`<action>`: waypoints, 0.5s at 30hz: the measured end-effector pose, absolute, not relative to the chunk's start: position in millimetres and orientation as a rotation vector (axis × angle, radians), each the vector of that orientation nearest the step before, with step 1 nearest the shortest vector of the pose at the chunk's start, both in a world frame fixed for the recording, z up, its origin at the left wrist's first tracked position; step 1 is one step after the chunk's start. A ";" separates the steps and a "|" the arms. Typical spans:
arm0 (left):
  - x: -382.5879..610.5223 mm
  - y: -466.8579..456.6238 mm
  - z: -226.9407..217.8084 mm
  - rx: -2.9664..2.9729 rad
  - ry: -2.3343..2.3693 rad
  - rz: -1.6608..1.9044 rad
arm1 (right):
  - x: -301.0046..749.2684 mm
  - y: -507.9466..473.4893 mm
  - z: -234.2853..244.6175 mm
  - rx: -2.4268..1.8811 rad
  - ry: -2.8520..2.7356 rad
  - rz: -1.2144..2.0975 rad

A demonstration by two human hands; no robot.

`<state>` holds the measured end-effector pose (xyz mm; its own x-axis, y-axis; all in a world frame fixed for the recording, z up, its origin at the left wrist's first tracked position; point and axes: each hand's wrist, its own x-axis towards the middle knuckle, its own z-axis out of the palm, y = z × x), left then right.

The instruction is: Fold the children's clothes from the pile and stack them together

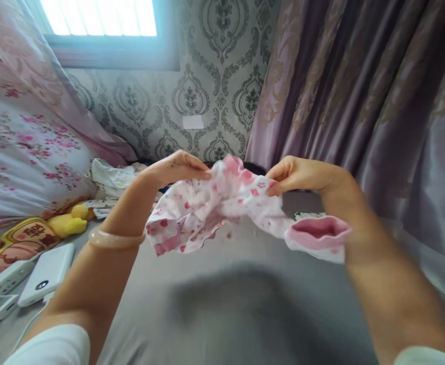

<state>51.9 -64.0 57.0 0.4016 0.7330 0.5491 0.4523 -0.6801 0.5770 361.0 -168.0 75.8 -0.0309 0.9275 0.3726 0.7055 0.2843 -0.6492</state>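
A small white garment with red and pink print (222, 203) hangs bunched in the air over a grey bed surface (222, 304). My left hand (180, 167) pinches its upper left edge, fingers closed on the cloth. My right hand (302, 175) pinches the upper right edge the same way. A pink-lined sleeve or leg opening (317, 230) droops below my right wrist. A pale bangle (115, 238) circles my left forearm.
A floral quilt (24, 147) is heaped at the left, with a yellow plush toy (68, 223) beneath it. White power banks and a phone (43, 274) lie at the lower left. More folded clothes (111, 177) sit behind. Mauve curtains (359, 101) hang at the right.
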 end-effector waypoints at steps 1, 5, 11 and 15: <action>51.9 -62.3 56.9 2.309 0.993 1.082 | 360.9 -168.6 77.0 -1.479 -1.817 0.405; 48.0 -55.5 51.5 2.128 1.083 1.394 | 365.3 -171.5 76.8 -1.493 -1.756 0.338; 49.2 -53.0 39.2 2.203 1.140 1.347 | 370.4 -170.7 62.4 -1.499 -1.702 0.210; 54.6 -50.1 37.3 2.181 1.271 1.468 | 374.3 -160.7 53.6 -1.482 -1.611 0.109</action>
<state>54.6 -50.1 37.3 0.1266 0.7529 0.6459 0.5316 -0.6012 0.5966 374.3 -160.7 53.6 0.1413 0.8264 0.5450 0.7458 0.2732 -0.6075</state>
